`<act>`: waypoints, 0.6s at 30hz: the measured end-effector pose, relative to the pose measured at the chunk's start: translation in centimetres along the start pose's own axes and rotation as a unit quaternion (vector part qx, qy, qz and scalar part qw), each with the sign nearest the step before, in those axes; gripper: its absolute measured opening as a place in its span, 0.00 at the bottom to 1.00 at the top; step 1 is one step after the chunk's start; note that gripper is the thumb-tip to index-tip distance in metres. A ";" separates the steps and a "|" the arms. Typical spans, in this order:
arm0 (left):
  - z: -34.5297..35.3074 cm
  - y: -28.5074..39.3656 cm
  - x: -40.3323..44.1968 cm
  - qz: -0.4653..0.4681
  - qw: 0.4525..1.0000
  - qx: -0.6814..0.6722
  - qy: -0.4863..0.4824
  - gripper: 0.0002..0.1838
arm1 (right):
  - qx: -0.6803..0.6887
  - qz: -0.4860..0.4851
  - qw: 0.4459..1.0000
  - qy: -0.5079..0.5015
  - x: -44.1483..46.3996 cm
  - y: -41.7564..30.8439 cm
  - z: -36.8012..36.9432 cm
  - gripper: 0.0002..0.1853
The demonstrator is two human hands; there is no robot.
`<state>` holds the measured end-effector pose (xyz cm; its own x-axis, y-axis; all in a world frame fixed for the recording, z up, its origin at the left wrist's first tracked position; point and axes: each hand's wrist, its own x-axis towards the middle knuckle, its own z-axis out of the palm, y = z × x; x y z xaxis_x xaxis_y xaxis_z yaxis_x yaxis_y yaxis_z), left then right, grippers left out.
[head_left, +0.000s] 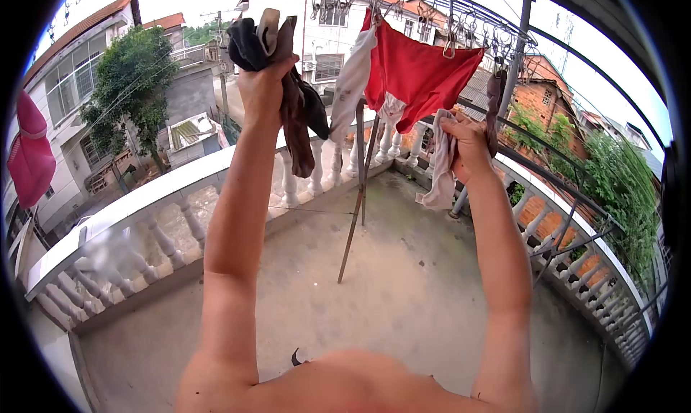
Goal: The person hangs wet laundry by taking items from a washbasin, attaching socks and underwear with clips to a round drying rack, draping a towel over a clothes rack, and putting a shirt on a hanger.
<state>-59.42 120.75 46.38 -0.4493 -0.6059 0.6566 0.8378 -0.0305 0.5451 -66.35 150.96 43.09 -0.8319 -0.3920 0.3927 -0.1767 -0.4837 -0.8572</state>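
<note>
My left hand (260, 89) is raised and closed around a bunch of dark and brown socks (297, 136), some bulging above the fist and others dangling below. My right hand (469, 143) pinches a pale grey sock (436, 175) that hangs down from the fingers. Between the two hands, red underpants (425, 64) hang from a clip hanger (450, 44). A stained whitish sock (353, 75) hangs to their left. Just beside my right hand, a dark sock (495, 103) hangs from the rack.
Thin metal poles (351, 233) stand on the concrete floor (324, 312). A white balustrade (165, 186) borders the balcony, with houses and trees beyond. Pink mesh fabric (30, 154) hangs at the far left. A metal upright (515, 60) rises at the right.
</note>
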 end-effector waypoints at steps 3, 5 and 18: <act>-1.5 1.1 2.3 -0.042 0.999 -0.030 -0.007 0.12 | 0.023 0.006 0.999 -0.042 0.4 0.8 -0.2 0.05; -2.4 0.9 4.4 -0.037 0.998 -0.046 -0.012 0.12 | 0.024 0.017 0.998 -0.059 -0.3 0.8 0.7 0.06; 0.0 2.5 7.0 -0.042 0.996 0.003 -0.077 0.11 | -0.167 0.043 0.984 -0.042 -1.9 6.4 2.2 0.11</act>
<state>-60.46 116.49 52.36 -0.5602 -0.4715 0.6810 0.7938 -0.0708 0.6040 -64.79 146.90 37.57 -0.8078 -0.4899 0.3278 -0.2823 -0.1667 -0.9447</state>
